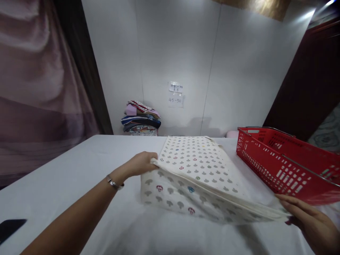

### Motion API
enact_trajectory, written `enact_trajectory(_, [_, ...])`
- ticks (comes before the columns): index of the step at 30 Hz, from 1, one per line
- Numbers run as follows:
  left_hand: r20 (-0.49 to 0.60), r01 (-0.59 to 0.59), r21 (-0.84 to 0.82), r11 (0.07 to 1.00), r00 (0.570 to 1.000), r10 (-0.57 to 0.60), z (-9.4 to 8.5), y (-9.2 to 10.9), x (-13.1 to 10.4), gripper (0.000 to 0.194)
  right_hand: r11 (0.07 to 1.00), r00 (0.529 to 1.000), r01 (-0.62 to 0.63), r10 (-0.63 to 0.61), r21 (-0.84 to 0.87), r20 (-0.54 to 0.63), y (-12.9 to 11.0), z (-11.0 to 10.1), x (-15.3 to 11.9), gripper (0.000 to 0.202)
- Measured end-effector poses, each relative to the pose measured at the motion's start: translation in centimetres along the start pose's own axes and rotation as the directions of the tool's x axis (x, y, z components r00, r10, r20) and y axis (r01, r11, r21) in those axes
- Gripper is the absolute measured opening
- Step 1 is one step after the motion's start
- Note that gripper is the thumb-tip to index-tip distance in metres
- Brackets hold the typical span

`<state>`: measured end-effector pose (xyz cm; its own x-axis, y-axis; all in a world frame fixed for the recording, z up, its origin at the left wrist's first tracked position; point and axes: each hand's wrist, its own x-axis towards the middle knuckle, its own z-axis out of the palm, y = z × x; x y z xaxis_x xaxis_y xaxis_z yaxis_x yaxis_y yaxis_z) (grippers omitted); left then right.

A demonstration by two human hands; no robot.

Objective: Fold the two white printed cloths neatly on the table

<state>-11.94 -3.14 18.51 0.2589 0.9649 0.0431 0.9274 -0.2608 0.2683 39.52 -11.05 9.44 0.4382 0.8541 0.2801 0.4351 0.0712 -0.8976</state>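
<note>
A white cloth (196, 159) printed with grey and coloured mushroom shapes lies across the table, its near part raised. My left hand (142, 163), with a metal band at the wrist, pinches the near left corner of the cloth. At the right, my right hand (305, 216) grips the other end of the raised edge, close to the red basket. Between both hands the edge slopes down to the right, and the front flap hangs slightly blurred.
A red plastic basket (278, 166) stands at the right. Folded clothes (140, 120) are stacked behind the white table (87, 166) by the wall. A dark flat object (12, 226) lies at the lower left. Paper notes (175, 95) are on the wall.
</note>
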Motion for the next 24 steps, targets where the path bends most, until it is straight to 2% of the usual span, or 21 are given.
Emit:
enact_trajectory(2, [-0.066,0.156,0.128,0.979,0.987,-0.148,0.3,-2.2,0.4,0.02,0.989,0.988,-0.087,0.07,0.122,0.14,-2.2,2.1,-0.9,0.023])
enact_trajectory(3, [-0.106,0.215,0.171,0.961,0.974,-0.199,0.5,-2.7,0.6,0.023,0.982,0.978,-0.098,0.064,0.164,0.2,-3.5,3.4,-1.5,0.024])
enact_trajectory(4, [-0.136,0.229,0.182,0.956,0.969,-0.207,1.0,-2.6,0.7,0.026,0.975,0.964,-0.088,0.032,0.204,0.263,-4.9,5.0,-2.2,0.023])
enact_trajectory(5, [-0.152,0.189,0.158,0.969,0.974,-0.166,1.6,-1.9,0.7,0.032,0.964,0.951,-0.062,-0.022,0.258,0.309,-6.2,6.7,-2.8,0.022])
enact_trajectory(6, [-0.154,0.09,0.103,0.991,0.985,-0.073,2.4,-0.5,0.5,0.04,0.953,0.93,-0.031,-0.083,0.301,0.359,-7.5,8.5,-3.3,0.023])
enact_trajectory(7, [-0.146,-0.06,0.014,0.998,0.987,0.061,3.4,1.4,0.1,0.048,0.944,0.909,0.009,-0.145,0.33,0.39,-8.6,10.3,-3.9,0.022])
enact_trajectory(9, [-0.161,-0.258,-0.17,0.951,0.959,0.232,5.7,6.1,-1.0,0.066,0.923,0.868,0.116,-0.274,0.367,0.414,-10.5,13.5,-4.7,0.019])
enact_trajectory(11, [-0.23,-0.339,-0.288,0.896,0.932,0.279,8.0,10.5,-2.4,0.068,0.899,0.822,0.232,-0.385,0.371,0.42,-11.7,15.9,-5.5,0.014])
enact_trajectory(12, [-0.278,-0.347,-0.335,0.876,0.925,0.26,9.0,12.1,-2.9,0.06,0.885,0.8,0.281,-0.429,0.371,0.419,-12.1,16.6,-5.9,0.013])
enact_trajectory(14, [-0.367,-0.322,-0.417,0.85,0.915,0.167,10.6,14.1,-3.6,0.032,0.859,0.766,0.349,-0.491,0.373,0.414,-12.6,17.5,-6.6,0.014])
enact_trajectory(17, [-0.398,-0.266,-0.514,0.815,0.916,0.048,11.6,14.4,-3.8,0.008,0.831,0.739,0.415,-0.545,0.37,0.395,-12.8,17.5,-7.3,0.016])
enact_trajectory(20, [-0.368,-0.283,-0.563,0.777,0.927,0.072,11.7,13.9,-3.8,0.01,0.785,0.698,0.53,-0.618,0.32,0.362,-12.6,17.0,-7.6,0.019])
enact_trajectory(24, [-0.339,-0.351,-0.602,0.717,0.926,0.168,11.4,13.9,-4.2,0.019,0.669,0.573,0.695,-0.737,0.264,0.36,-12.3,15.6,-8.0,0.033])
